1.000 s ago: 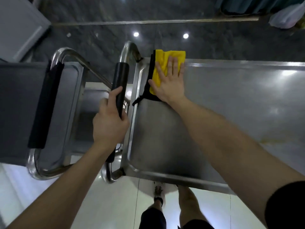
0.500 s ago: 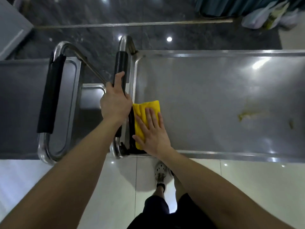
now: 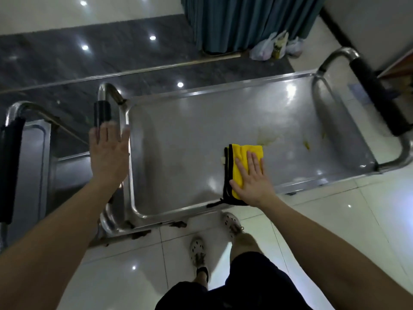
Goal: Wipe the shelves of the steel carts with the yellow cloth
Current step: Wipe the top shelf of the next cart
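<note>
Head view, the only one: right hand (image 3: 251, 177) lies flat on the yellow cloth (image 3: 243, 153), fingers straight, pressing rather than gripping. The cloth is on the top shelf (image 3: 190, 135) of the steel cart. Half a second ago it sat right beside the black-grip handle (image 3: 102, 114); now it is well away from that handle, about mid-shelf by the front rim. Left hand (image 3: 107, 153) has let go of the handle: palm down, fingers spread, holding nothing, just beside the grip. Can't tell if it touches the rim. The yellowish stain (image 3: 267, 134) lies just past the cloth, on its side away from the handle, with small specks (image 3: 306, 146) farther out. My read: handle end done, stroke heading for the stain. Cart is unbraced now, so a hard push could roll it. Second cart (image 3: 33, 153) beyond the handle looks untouched.
</note>
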Demonstrator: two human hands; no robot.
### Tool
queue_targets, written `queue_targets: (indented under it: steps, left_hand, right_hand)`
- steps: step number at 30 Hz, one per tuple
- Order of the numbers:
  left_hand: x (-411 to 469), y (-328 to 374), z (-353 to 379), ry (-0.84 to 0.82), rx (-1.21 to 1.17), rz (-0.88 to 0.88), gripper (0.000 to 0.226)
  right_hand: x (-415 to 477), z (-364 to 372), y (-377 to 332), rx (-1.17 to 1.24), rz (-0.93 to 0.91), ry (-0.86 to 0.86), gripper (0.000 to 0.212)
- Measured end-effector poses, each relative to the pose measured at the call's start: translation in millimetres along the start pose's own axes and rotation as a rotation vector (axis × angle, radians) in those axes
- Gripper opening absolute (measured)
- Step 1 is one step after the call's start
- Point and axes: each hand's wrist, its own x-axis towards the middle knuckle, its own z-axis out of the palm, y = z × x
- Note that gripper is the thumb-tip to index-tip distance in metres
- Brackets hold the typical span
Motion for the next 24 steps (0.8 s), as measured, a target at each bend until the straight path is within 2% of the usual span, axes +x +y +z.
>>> queue_targets:
  steps: [2, 4, 7, 10, 13, 16, 19, 22, 24]
  left_hand:
    - [4, 32, -4, -0.085, -0.092, 0.125, 0.089]
    - [13, 85, -11, -0.252, -0.205, 0.177, 0.103]
    - [37, 169, -18, -0.443, -0.303, 0.176, 0.134]
    - [64, 225, -21, -0.524, -0.299, 0.130, 0.154]
    - [83, 250, -23, -0.635, -0.297, 0.056, 0.162]
    - [96, 258, -22, -0.697, -0.309, 0.016, 0.160]
    - [101, 259, -22, -0.692, -0.307, 0.010, 0.161]
    - [103, 261, -20, -0.663, -0.273, 0.013, 0.163]
    - [104, 262, -18, -0.657, -0.260, 0.005, 0.163]
  right_hand:
    - [7, -3, 0, 0.049, 0.012, 0.011, 0.090]
    - [10, 2, -6, 0.091, 0.011, 0.056, 0.094]
    - [14, 14, -8, 0.116, -0.013, 0.160, 0.095]
    - [32, 15, 19, 0.147, -0.132, 0.243, 0.094]
    - [67, 3, 66, 0.143, -0.269, 0.265, 0.091]
    - [113, -16, 113, 0.092, -0.315, 0.259, 0.091]
    - [175, -41, 153, 0.081, -0.252, 0.262, 0.091]
    - [237, -64, 174, 0.095, -0.075, 0.257, 0.092]
    - [272, -75, 162, 0.141, 0.091, 0.265, 0.092]
